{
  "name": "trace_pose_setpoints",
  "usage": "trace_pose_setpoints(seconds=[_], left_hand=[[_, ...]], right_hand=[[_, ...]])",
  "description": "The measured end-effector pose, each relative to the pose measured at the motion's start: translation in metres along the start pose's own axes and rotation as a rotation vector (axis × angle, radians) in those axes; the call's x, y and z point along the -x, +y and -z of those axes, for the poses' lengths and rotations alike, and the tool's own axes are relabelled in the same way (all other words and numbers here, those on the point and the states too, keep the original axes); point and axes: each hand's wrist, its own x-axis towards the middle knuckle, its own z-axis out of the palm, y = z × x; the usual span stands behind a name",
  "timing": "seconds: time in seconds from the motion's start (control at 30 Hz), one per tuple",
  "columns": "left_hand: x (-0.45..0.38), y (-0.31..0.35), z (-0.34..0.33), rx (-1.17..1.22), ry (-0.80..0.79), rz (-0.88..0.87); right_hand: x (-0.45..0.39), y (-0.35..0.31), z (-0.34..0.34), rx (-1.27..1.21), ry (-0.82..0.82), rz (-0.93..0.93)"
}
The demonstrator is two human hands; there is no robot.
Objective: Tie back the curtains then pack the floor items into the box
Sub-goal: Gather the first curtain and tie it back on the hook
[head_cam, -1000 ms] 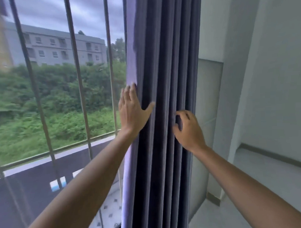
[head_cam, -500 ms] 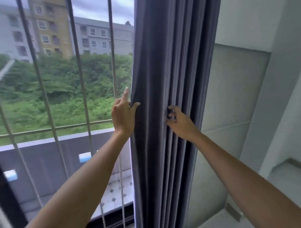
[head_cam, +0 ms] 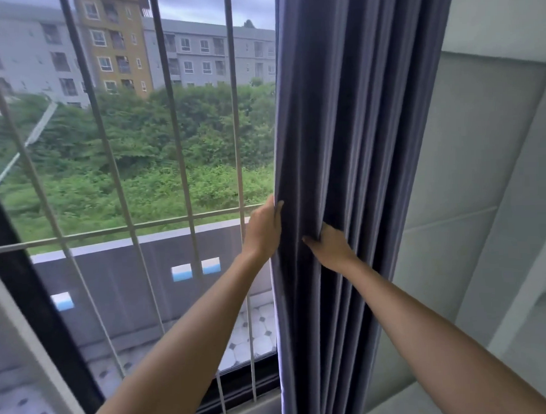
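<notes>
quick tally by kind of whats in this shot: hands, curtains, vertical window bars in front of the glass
hands: 2, left hand and right hand, both gripping the curtain
curtains: 1, grey curtain, gathered in folds
vertical window bars: 4 clearly seen, e.g.; any behind the curtain are hidden
total: 7

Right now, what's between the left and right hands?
Head view: only folds of the curtain. The left hand grips its window-side edge, and the right hand is tucked into the pleats.

Soft overcast daylight through the window (head_cam: 139, 149); edges bowed, slightly blurred.
</notes>
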Motion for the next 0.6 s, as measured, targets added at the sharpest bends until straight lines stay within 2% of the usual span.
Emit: trace_pose_setpoints(seconds=[0.13,0.4,0.6], left_hand=[[0.0,-0.011,0.007,0.113,0.013,0.048],[-0.01,-0.042,0.029,0.147,-0.004,0.06],[-0.005,-0.027,0.025,0.267,-0.197,0.083]], right_hand=[[0.008,0.015,-0.028,0.154,0.007,-0.061],[0.046,0.031,-0.074,0.323,-0.058,-0.232],[0.054,0.012,-0.1,0.451,-0.18,-0.268]])
